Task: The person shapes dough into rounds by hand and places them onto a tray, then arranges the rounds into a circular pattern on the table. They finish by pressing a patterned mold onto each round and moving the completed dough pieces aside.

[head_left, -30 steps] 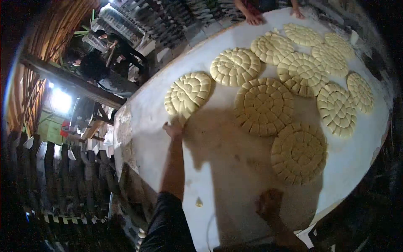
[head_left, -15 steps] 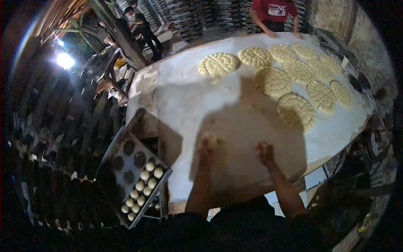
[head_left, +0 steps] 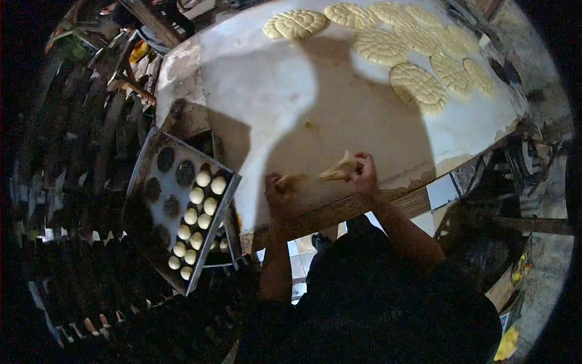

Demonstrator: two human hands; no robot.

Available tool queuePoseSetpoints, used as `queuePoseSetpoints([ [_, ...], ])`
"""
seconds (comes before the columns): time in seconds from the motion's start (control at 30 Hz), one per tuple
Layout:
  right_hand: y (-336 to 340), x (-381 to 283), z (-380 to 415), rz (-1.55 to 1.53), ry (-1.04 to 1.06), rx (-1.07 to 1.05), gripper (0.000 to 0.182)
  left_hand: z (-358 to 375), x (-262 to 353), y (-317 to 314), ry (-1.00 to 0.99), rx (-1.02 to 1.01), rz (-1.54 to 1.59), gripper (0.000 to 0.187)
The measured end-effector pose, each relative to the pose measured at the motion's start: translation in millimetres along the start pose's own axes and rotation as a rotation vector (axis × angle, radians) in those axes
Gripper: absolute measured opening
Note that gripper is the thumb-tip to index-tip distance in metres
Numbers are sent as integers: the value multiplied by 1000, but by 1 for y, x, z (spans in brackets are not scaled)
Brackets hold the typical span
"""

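Over the near part of the shaded table, my right hand [head_left: 366, 176] pinches a pale, uneven piece of dough [head_left: 339, 168] that tapers to the left. My left hand [head_left: 277, 193] is closed on another pale piece of dough [head_left: 294, 181], smeared by motion. A narrow gap shows between the two pieces. Farther off on the white tabletop [head_left: 260, 79] lie several flat dough rounds scored into segments, the closest being a large scored round [head_left: 418, 88]. One small yellowish scrap [head_left: 308, 123] sits on the table beyond my hands.
Left of the table, a tilted metal tray [head_left: 159, 136] carries rows of dough balls [head_left: 197, 241] along its right side and dark round marks on the left. A wooden post [head_left: 150, 21] stands at the back left. The table's near edge [head_left: 339, 212] runs just before my body.
My view has tipped downward, so the co-worker in red is out of frame. Both hands have drawn nearer the table's front edge, and a dough piece now shows in the right one.
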State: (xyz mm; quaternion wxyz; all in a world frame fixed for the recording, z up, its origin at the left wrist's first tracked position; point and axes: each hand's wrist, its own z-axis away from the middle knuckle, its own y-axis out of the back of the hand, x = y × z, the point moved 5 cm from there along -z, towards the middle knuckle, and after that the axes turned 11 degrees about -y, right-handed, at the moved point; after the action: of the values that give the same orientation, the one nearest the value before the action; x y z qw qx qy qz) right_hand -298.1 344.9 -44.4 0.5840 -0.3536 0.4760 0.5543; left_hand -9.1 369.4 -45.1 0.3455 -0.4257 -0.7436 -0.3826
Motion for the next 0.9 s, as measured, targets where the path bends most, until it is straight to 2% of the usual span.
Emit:
queuePoseSetpoints([
  [0.07, 44, -10, -3, -203, 10, 81, 35, 18, -13, 9, 249, 305, 85, 31],
  [0.1, 67, -27, -2, -410, -34, 70, 36, 17, 3, 3, 102, 47, -120, 32],
  [0.17, 127, -19, -20, -155, 36, 197, 39, 18, 53, -8, -209, -433, -526, 34],
  [0.2, 160, 12, -30, 97, 141, 112, 36, 17, 72, -18, -365, -655, -738, 35],
  [0.23, 168, 12, -38, 454, 327, 28, 32, 11, 76, -30, -512, -874, -959, 36],
  [0.27, 176, 13, -43, 761, 562, -13, 28, -9, 69, -31, -417, -840, -914, 37],
  [0.3, 179, 2, -45, 1088, 612, -52, 28, -30, 59, -29, -322, -804, -865, 38],
  [0.33, 182, -18, -57, 1068, 658, -23, 26, -46, 47, -31, -226, -767, -812, 40],
  [0.37, 179, -40, -73, 1050, 706, 4, 25, -62, 37, -36, -351, -520, -784, 39],
  [0.47, 134, -62, -117, 1003, 670, 45, 27, -102, 68, -90, -290, -283, -787, 39],
  [0.5, 113, -57, -121, 908, 560, -18, 26, -93, 49, -108, -170, -288, -668, 39],
  [0.53, 95, -46, -116, 816, 444, -85, 26, -84, 46, -130, -131, -311, -670, 33],
  [0.6, 74, -21, -78, 933, 706, -182, 27, -57, 81, -160, -228, -638, -814, 14],
  [0.63, 74, -8, -56, 980, 880, -194, 27, -30, 70, -165, -150, -662, -826, 14],
  [0.7, 101, -7, -46, 1150, 1113, -280, 28, 22, 63, -138, -365, -613, -735, 16],
  [0.73, 122, -13, -51, 1280, 1096, -393, 29, 15, 76, -122, -176, -756, -725, 16],
  [0.8, 135, -23, -74, 1332, 1035, -410, 31, 14, 41, -84, -225, -855, -867, 13],
  [0.83, 129, -37, -99, 1252, 997, -313, 30, -27, 68, -72, -404, -659, -953, 11],
  [0.9, 110, -62, -152, 1091, 913, -131, 30, -67, 28, -60, -127, -501, -858, 21],
])
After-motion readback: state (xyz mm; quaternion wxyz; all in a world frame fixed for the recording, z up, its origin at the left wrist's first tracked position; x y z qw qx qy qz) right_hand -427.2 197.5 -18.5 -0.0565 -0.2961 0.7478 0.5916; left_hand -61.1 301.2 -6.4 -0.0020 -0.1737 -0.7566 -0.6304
